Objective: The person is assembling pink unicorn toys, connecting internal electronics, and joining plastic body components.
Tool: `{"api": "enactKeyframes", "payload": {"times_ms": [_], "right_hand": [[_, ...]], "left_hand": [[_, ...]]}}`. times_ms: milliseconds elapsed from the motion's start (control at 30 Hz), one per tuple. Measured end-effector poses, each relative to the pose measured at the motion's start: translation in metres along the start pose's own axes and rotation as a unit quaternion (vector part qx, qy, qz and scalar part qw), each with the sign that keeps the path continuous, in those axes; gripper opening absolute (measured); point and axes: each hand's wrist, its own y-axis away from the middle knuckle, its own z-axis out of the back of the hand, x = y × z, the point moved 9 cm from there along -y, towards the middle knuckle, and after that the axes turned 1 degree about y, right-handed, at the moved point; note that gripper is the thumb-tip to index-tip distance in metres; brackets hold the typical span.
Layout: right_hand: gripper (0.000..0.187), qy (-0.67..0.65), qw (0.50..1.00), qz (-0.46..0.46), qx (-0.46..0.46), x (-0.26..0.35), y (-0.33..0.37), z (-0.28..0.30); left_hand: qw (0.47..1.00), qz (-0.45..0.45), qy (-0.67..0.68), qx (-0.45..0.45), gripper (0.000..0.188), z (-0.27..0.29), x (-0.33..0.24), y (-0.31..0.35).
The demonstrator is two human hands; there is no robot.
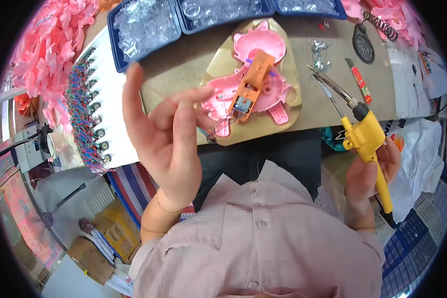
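My left hand (166, 129) is raised left of the work, one finger stretched upward. Its thumb presses against another finger, and a faint thin wire (170, 101) seems to run through this pinch. Beside it lies an open pink plastic toy shell (223, 92) shaped like an animal. An orange plastic housing (258, 72) with a small metal motor (243, 104) and fine wires rests across the shell. All of it sits on a tan shaped board (288, 114). At the right, my right hand (377, 171) grips a yellow soldering gun (365, 131), its metal tip pointing up and left over the table.
Blue trays (179, 44) of clear plastic parts stand along the back. Bundled coloured wires (87, 114) line the white sheet at left. Pink shells (49, 44) pile up at far left and back right. A red-handled blade (361, 84) and black coiled-cord object (363, 44) lie right.
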Motion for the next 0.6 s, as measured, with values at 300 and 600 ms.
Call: {"api": "enactKeyframes", "payload": {"times_ms": [300,600], "right_hand": [[0.044,-0.074,0.992,-0.03,-0.102,-0.009,-0.019,0.024],[0.051,-0.016,0.994,-0.063,-0.088,-0.017,-0.015,0.008]], "left_hand": [[0.817,-0.236,-0.454,0.266,0.016,-0.086,-0.013,-0.028],[0.911,-0.031,-0.382,0.155,0.014,-0.021,0.02,-0.021]]}}
